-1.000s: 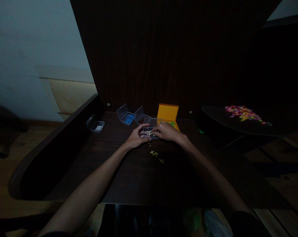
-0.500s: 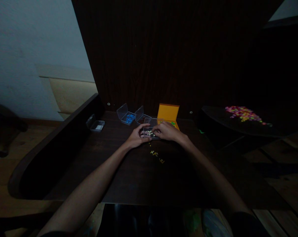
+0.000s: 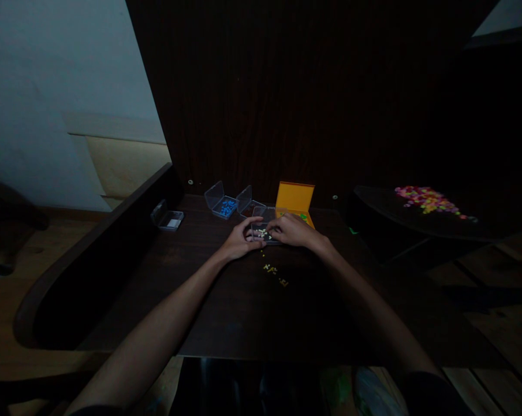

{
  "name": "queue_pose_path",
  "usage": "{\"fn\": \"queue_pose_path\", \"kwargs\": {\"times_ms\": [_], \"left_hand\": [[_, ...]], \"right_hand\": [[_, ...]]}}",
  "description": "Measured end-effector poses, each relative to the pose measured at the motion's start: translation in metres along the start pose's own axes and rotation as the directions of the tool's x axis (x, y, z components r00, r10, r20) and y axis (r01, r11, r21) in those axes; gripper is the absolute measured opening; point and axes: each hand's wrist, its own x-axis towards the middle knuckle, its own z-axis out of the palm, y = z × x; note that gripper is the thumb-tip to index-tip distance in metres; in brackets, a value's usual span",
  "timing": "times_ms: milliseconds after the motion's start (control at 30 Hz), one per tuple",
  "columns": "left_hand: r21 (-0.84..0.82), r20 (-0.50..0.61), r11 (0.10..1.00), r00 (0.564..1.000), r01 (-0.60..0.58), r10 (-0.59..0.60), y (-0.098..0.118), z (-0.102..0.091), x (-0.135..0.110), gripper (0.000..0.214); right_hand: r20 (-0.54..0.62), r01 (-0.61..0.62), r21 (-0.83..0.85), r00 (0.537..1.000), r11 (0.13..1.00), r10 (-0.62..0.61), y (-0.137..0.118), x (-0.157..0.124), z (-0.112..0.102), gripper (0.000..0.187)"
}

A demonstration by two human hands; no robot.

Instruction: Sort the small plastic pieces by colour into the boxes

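My left hand (image 3: 238, 240) is wrapped round the left side of a clear plastic box (image 3: 273, 242), thumb and fingers at its edges. Small pale pieces (image 3: 261, 233) lie inside it. Over the right part of this box, my right hand (image 3: 294, 230) has its fingers closed together, tips down among the pieces. Whatever they pinch is hidden. On the dark table, just in front of the box, lie several loose yellow and pale pieces (image 3: 270, 269).
Behind stand an open orange box (image 3: 294, 197) with green pieces, a clear box with blue pieces (image 3: 227, 208) and another clear box (image 3: 244, 201). A small clear case (image 3: 169, 222) sits left. Colourful pieces (image 3: 429, 200) are heaped on a surface at right.
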Motion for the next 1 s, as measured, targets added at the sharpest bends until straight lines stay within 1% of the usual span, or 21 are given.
{"fn": "queue_pose_path", "kwargs": {"times_ms": [167, 400, 600, 833, 1000], "left_hand": [[-0.012, 0.020, 1.000, 1.000, 0.003, -0.002, -0.002, 0.000, 0.000, 0.073], [0.010, 0.025, 1.000, 1.000, 0.011, -0.011, -0.001, -0.001, 0.000, 0.074], [0.053, 0.035, 0.998, 0.999, -0.026, 0.024, -0.003, -0.002, 0.001, 0.074], [0.054, 0.021, 0.998, 1.000, -0.013, 0.012, 0.000, 0.000, 0.000, 0.070], [0.050, -0.006, 0.999, 1.000, -0.005, 0.005, 0.002, 0.001, -0.001, 0.070]], "right_hand": [[0.019, 0.035, 0.051, 0.999, 0.998, -0.036, -0.005, 0.001, -0.002, 0.029], [0.021, 0.041, 0.051, 0.999, 0.998, -0.042, -0.009, 0.000, -0.001, 0.028], [0.010, 0.062, 0.068, 0.998, 0.996, -0.063, -0.010, 0.001, 0.001, 0.029], [0.019, 0.101, 0.067, 0.995, 0.993, -0.102, -0.003, 0.001, 0.001, 0.036], [0.040, 0.076, 0.053, 0.996, 0.996, -0.078, 0.000, 0.000, -0.002, 0.039]]}}
